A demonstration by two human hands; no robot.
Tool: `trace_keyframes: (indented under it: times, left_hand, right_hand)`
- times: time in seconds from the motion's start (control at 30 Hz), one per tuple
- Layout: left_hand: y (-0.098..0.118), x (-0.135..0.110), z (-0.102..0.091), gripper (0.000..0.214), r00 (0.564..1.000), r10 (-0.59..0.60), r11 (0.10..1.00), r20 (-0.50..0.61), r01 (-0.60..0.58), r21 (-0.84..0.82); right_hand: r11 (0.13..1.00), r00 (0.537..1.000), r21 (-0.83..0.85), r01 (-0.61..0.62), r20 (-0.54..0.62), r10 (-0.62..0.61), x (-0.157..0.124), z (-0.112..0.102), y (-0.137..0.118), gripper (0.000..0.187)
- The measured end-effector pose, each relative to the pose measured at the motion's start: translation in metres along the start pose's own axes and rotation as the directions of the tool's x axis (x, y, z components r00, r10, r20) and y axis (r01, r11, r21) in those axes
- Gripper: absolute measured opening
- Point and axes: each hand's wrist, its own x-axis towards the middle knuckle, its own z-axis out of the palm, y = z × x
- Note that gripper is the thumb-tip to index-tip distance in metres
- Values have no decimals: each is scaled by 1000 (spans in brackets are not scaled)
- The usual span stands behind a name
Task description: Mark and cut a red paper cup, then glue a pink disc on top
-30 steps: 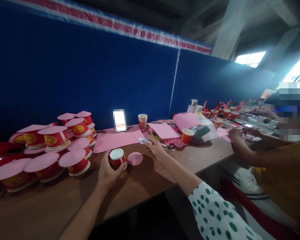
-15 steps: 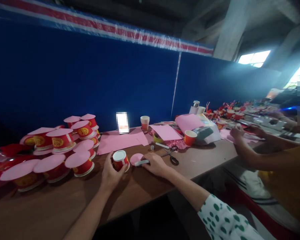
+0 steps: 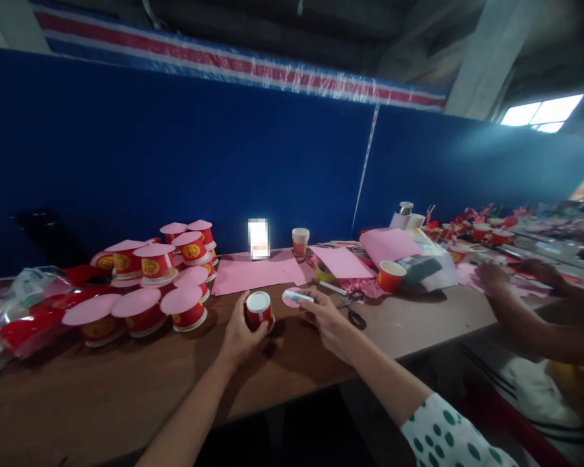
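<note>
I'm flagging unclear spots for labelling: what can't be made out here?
Head view only:
Bright rectangle at the wall: pixelated, unreadable.
White stick in the right hand: too small to tell pen from glue.
Red cup print: partly covered by the left hand.
Co-worker's hand: the body is cut off by the right edge.

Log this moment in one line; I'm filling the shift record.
left hand: grips upturned red cup | right hand: holds white stick over pink disc | nearby: scissors

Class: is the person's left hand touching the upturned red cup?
Touching. The head view shows the left hand wrapped around the red cup, thumb and fingers on its sides.
</note>
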Motion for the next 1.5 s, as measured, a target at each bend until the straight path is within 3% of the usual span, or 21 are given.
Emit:
trace_keyframes:
  times: [0.27, 0.53, 0.73, 0.87, 1.0, 1.17, 1.27, 1.37, 1.5]
  left_hand:
    - [0, 0, -2, 72, 997, 55, 998, 55, -54, -26]
    - [-1, -1, 0, 69, 995, 85, 992, 53, -80, -95]
    - [0, -2, 0, 66, 998, 15, 981, 55, -4, -196]
    - [-2, -2, 0, 66, 998, 34, 982, 62, -21, -186]
    - [-4, -1, 0, 70, 997, 62, 990, 54, -54, -128]
    - [-4, -2, 1, 73, 998, 36, 993, 54, -30, -114]
    - [-3, -1, 0, 68, 998, 36, 990, 44, -30, -135]
    - [-3, -1, -2, 63, 996, 67, 990, 66, -58, -130]
    - [0, -1, -4, 60, 993, 81, 984, 82, -67, -163]
  right_hand:
    - [905, 984, 399, -148, 150, 94, -3, 9, -8, 24]
    - [826, 970, 520, -217, 210, 123, -3, 23, -9, 24]
    - [833, 975, 521, -187, 203, 93, -11, 30, -12, 23]
    - [868, 989, 486, -103, 140, 39, -8, 26, -16, 21]
    - [908, 999, 416, 50, -2, -54, 4, 27, -22, 19]
    - [942, 967, 246, 227, -170, -188, 6, 42, -30, 18]
    - [958, 935, 34, 286, -230, -271, -2, 50, -30, 13]
    - [929, 902, -214, 302, -251, -351, -8, 52, -28, 13]
    - [893, 895, -321, 314, -213, -391, -10, 51, -27, 12]
